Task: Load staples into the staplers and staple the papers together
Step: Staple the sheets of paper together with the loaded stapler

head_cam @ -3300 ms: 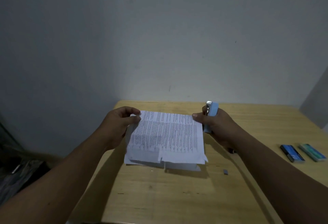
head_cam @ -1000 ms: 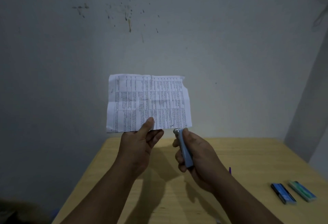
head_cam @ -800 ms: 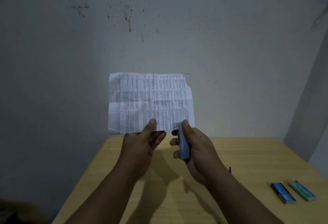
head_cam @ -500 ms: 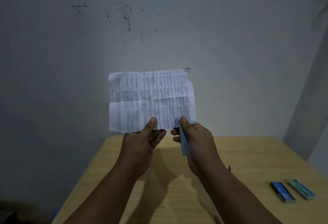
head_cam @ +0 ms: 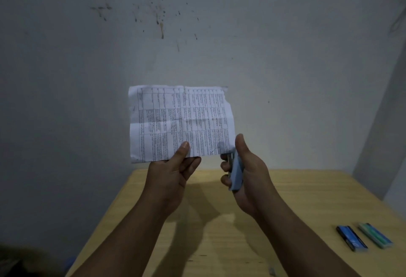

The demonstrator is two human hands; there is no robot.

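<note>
Now the light blue stapler (head_cam: 236,172) is seen just clear of the papers (head_cam: 181,123); half a second ago its nose was pressed over their lower right corner, with the thumb laid on top. The thumb of the right hand (head_cam: 247,172) is now raised and stands upright beside the corner of the sheets, no longer bearing down. The stapler is gripped by that hand's curled fingers, upright and slightly tilted, its metal nose pointed up toward the bottom edge of the papers, just below and to the right of the corner. Whether the nose touches the paper cannot be told.

The papers are held upright in the air, in front of a pale, spattered wall (head_cam: 285,57), much as they were before. They are pinched at the bottom edge by the left hand (head_cam: 174,172), thumb on the printed front, fingers behind. A dense table of small print is shown on the front sheet.

Below the hands a light wooden table (head_cam: 296,210) is seen. Near its right edge two small flat boxes are laid side by side, one blue (head_cam: 351,237) and one green (head_cam: 375,235), well apart from both hands.
</note>
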